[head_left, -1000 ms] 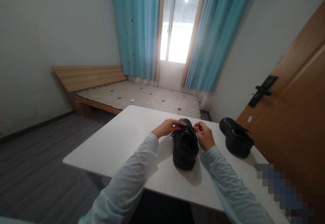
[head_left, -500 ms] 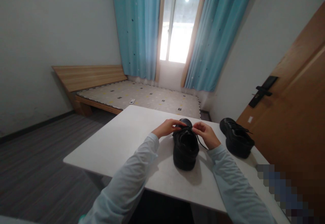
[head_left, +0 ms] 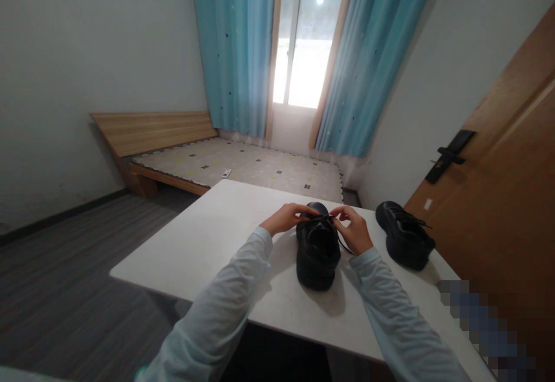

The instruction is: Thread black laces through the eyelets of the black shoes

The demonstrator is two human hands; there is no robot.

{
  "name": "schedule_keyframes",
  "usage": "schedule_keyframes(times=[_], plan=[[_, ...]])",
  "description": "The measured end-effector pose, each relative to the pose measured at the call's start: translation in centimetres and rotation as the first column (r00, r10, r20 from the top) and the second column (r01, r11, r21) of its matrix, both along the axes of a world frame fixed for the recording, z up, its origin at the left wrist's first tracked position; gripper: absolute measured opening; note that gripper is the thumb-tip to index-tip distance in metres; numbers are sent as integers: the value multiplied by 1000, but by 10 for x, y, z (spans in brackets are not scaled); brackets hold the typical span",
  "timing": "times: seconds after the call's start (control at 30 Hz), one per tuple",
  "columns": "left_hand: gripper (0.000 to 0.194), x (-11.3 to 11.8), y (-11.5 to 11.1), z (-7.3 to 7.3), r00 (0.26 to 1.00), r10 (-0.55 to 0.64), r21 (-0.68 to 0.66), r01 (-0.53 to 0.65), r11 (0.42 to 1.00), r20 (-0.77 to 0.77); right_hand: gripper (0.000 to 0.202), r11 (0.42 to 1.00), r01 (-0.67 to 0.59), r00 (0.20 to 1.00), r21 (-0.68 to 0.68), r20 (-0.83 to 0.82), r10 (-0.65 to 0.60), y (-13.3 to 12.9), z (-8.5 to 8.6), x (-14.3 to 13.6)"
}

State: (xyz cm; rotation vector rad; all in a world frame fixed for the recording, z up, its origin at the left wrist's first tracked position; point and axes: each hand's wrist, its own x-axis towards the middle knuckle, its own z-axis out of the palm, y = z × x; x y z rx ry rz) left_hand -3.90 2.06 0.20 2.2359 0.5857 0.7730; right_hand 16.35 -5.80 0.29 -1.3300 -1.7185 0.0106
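Note:
A black lace-up shoe [head_left: 318, 260] stands on the white table [head_left: 186, 237], its heel toward me and its toe pointing away. My left hand [head_left: 287, 218] reaches over the shoe's left side, fingers pinched on the black lace near the front of the opening. From the right, my right hand [head_left: 352, 227] pinches the lace too, close to the left fingertips. A loose lace end hangs below my right hand beside the shoe. The second black shoe [head_left: 405, 236] stands apart at the table's right edge.
Beyond the table is a bed [head_left: 260, 165] with a wooden headboard [head_left: 156, 130] and a small white object [head_left: 226, 173] on it. Blue curtains [head_left: 238, 52] flank a bright window [head_left: 306, 52]. At the right is a wooden door [head_left: 498, 197] with a black handle.
My right hand has shifted slightly, its fingers now a bit more raised over the lace. My left hand and both shoes look nearly unchanged.

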Motion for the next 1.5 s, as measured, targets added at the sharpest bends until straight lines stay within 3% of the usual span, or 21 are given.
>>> schedule_keyframes(times=[0.13, 0.23, 0.37, 0.5, 0.67, 0.8, 1.13, 1.5], plan=[[33, -1, -1, 2, 1000, 9, 1, -9, 1000, -6, 9, 994, 9, 991, 108, 132, -23, 0, -1, 1], [35, -1, -1, 2, 999, 30, -4, -31, 1000, -18, 11, 995, 10, 987, 98, 157, -25, 2, -3, 2], [35, 0, 0, 0, 999, 42, -10, -42, 999, -22, 16, 990, 48, 997, -133, -57, -56, 7, -6, 6], [35, 0, 1, -1, 999, 40, -17, -40, 999, -19, 25, 938, -43, 926, -345, -366, -93, 10, -6, 11], [36, 0, 0, 0, 998, 52, -5, -52, 999, -38, 40, 860, -85, 862, -504, -470, -191, 8, -7, 9], [36, 0, 1, 0, 996, 70, 16, -69, 997, -51, 40, 849, -195, 837, -491, -535, -117, 5, -8, 8], [37, -1, 0, 1, 996, 68, 24, -67, 997, -63, 38, 900, -247, 768, -360, -639, -45, 4, -3, 9], [39, -2, 1, -1, 994, 80, 53, -76, 996, -79, 35, 908, -350, 712, -230, -695, 98, 3, -1, 11]])
